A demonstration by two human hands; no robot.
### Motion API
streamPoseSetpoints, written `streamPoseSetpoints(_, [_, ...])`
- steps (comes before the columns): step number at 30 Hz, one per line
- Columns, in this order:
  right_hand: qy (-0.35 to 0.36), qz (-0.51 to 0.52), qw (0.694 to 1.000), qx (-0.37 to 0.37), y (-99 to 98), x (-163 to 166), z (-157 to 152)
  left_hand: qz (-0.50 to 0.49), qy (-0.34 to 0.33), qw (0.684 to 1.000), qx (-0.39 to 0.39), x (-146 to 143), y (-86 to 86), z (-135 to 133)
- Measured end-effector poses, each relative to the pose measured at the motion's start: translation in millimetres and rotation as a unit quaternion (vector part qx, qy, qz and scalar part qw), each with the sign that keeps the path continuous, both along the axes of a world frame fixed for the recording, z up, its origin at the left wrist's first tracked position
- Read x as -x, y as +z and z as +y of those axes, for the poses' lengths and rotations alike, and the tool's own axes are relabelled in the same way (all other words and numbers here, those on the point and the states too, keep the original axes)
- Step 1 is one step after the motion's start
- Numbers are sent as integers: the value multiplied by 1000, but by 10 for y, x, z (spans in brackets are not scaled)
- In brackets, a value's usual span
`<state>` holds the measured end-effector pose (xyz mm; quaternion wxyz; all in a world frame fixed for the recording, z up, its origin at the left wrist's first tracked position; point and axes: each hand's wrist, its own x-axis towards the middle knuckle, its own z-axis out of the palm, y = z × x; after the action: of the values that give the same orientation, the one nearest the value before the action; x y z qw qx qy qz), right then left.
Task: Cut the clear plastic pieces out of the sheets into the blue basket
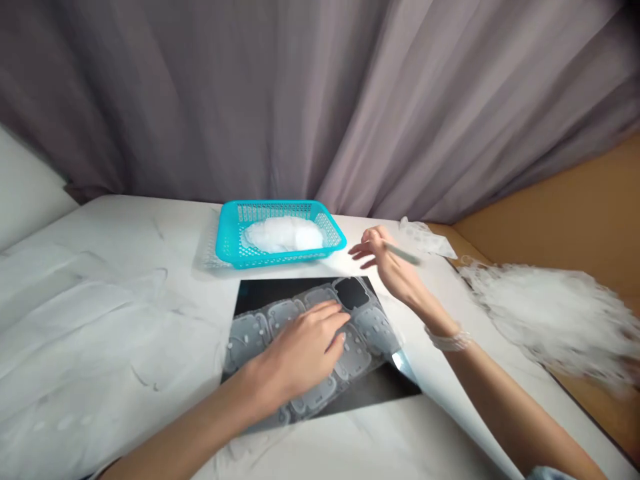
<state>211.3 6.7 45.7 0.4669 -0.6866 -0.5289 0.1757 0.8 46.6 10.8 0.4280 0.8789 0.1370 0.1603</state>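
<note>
A translucent sheet with rounded die-cut shapes [360, 353] lies aslant on a black mat [387, 387]. Near its upper right corner, one rounded outline shows dark mat through it. My left hand [313, 340] rests on the sheet, palm down with fingers stretched out and holding nothing. Above the white table, beyond the mat's right corner, my right hand [383, 260] carries a slim grey-green pen-like tool [404, 254]. The tool lies across the hand and points to the right; its exact kind is unclear. A beaded bracelet circles the right wrist.
A turquoise mesh basket [227, 233] with a white translucent heap [285, 235] stands behind the mat. Translucent sheets [75, 360] cover the table's left side. A frilly white pile [555, 313] lies at right, near a crumpled scrap [425, 237]. Grey curtains [250, 100] hang behind.
</note>
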Motion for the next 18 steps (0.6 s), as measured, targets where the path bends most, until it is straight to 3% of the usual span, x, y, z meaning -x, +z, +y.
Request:
streamPoseSetpoints(3, [-5, 80, 996, 38, -13, 119, -664, 33, -71, 983, -164, -9, -172, -81])
streamPoseSetpoints(7, [-61, 57, 991, 100, -251, 391, -1193, 45, -129, 958, -254, -25, -316, -161])
streamPoseSetpoints(12, [-76, -12, 993, 84, -525, 542, -1289, 65, -161, 943, -283, -42, -357, -165])
streamPoseSetpoints(18, [-44, -110, 991, 64, -518, 547, -1247, 71, -165, 942, -284, -63, -397, -134])
